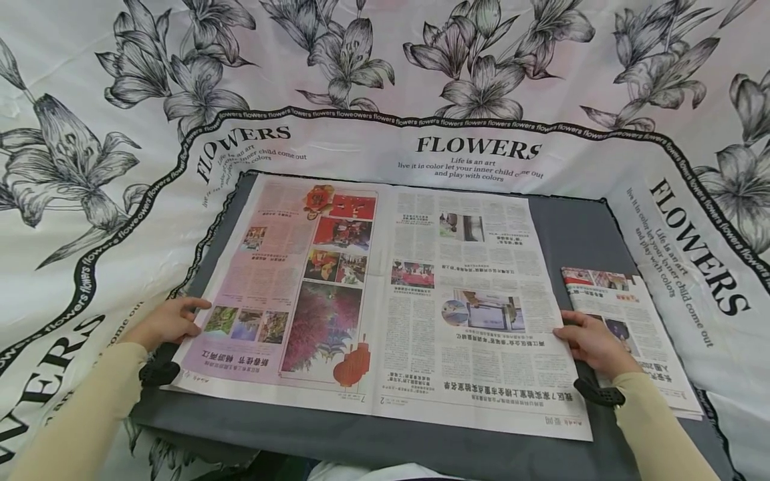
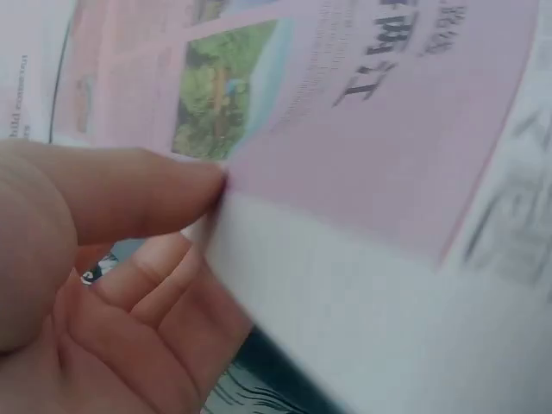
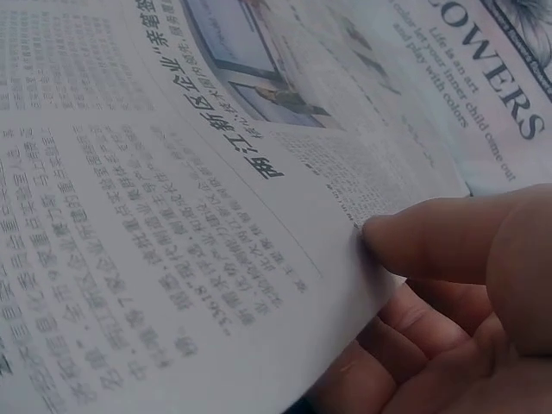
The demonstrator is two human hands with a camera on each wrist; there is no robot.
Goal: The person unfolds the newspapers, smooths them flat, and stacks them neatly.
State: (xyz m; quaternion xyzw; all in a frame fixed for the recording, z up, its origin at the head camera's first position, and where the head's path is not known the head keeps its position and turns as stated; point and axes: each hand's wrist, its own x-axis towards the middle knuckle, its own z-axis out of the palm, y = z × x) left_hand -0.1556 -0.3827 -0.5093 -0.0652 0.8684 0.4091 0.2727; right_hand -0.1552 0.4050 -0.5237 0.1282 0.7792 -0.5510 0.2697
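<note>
A newspaper (image 1: 385, 307) lies spread open on the dark grey table, its print upside down in the head view. Its left page is tinted pink with several photos; the right page is mostly text. My left hand (image 1: 171, 322) pinches the left edge, thumb on top and fingers beneath the sheet, as the left wrist view shows. At the right edge my right hand (image 1: 592, 344) pinches the paper the same way, and in the right wrist view the sheet (image 3: 172, 259) bends up towards the thumb.
A folded newspaper (image 1: 650, 361) lies at the table's right side, partly behind my right hand. The grey tabletop (image 1: 571, 234) shows around the sheets. White cloth with printed flowers (image 1: 475, 157) rises around the back and sides.
</note>
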